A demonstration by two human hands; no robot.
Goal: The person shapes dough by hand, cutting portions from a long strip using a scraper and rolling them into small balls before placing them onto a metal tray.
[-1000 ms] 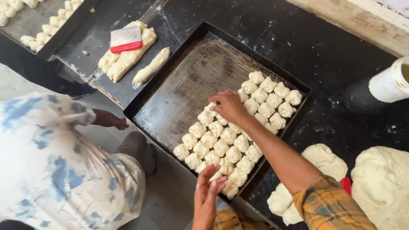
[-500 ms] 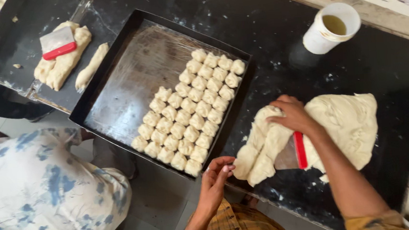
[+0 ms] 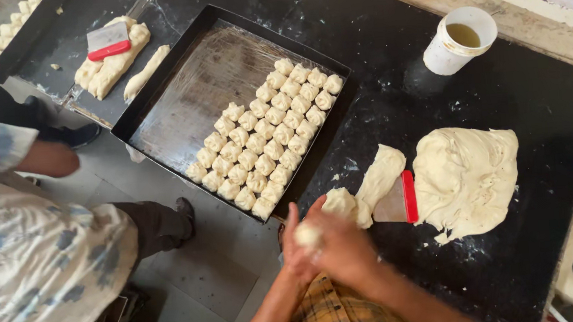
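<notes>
Dough ball (image 3: 307,235) sits pressed between your left hand (image 3: 297,251) and right hand (image 3: 341,244), both cupped closed around it at the table's (image 3: 389,86) near edge. It looks soft, light and tacky, so hold it loosely by the rounded sides. Just beyond lie a dough strip (image 3: 377,183), a red-handled scraper (image 3: 397,200) and the tray (image 3: 213,72) of shaped pieces (image 3: 268,139).

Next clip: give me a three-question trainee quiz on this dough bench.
1. True or false: the tray is full of dough pieces.
2. What colour is the handle of the scraper beside the large dough mass?
3. The small dough ball is A) in the white cup, B) between the left hand and right hand, C) on the floor.

Key: 1 false; 2 red; 3 B.
</notes>
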